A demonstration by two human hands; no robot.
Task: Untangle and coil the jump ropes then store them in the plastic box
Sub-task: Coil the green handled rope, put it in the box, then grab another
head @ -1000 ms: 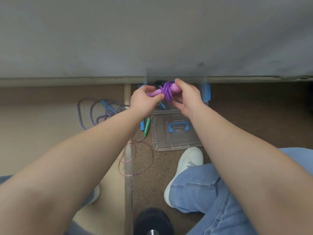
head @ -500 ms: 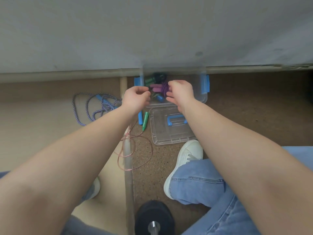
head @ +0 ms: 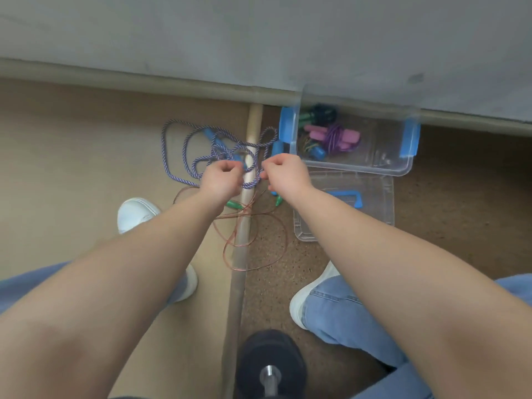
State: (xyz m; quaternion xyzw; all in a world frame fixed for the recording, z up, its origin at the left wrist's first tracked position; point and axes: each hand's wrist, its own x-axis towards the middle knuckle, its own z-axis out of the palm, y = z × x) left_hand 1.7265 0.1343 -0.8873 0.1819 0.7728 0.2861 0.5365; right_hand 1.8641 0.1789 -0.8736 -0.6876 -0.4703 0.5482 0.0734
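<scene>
Head view, looking down at the floor. Clear box (head: pixel 400 165) with blue latches stands against the wall; inside lies the coiled purple rope (head: pixel 335 138) with pink handles, beside 2 other bundled ropes. The lid (head: pixel 374 208) lies flat just in front of the box. The left hand (head: pixel 223 175) and right hand (head: pixel 283 172) hover over the tangled blue rope (head: pixel 184 151) on the floor, fingers curled inward; whether either grip holds a strand cannot be told. A thin copper-coloured rope (head: pixel 259 240) with green handles lies loose nearer the feet.
</scene>
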